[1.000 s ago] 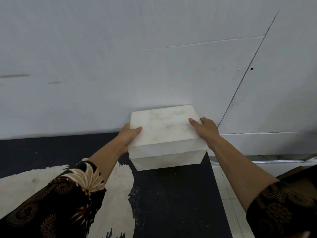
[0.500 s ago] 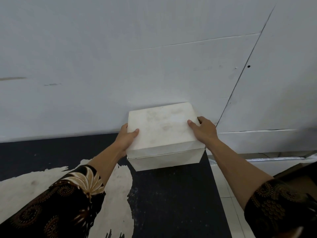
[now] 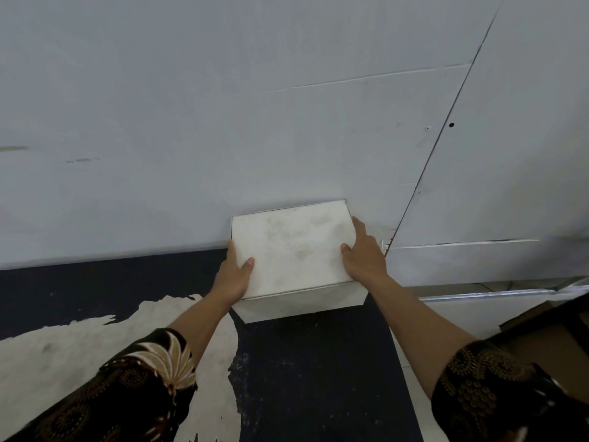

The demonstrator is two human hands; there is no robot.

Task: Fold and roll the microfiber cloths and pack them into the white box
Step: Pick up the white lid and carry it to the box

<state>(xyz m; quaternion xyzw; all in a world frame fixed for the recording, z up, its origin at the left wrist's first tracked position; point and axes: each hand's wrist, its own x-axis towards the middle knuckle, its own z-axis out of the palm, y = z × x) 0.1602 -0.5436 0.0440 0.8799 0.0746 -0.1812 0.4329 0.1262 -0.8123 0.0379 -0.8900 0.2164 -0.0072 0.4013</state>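
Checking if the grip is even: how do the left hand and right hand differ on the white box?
The left hand holds the white box near its front left corner; the right hand sits farther back along the right edge. The left hand lies mostly beside the box; the right hand overlaps the lid's edge more. Both rest a thumb on the lid.

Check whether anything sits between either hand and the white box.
Nothing visible does. The left hand and the right hand grip the white box by its opposite sides, thumbs on its top.
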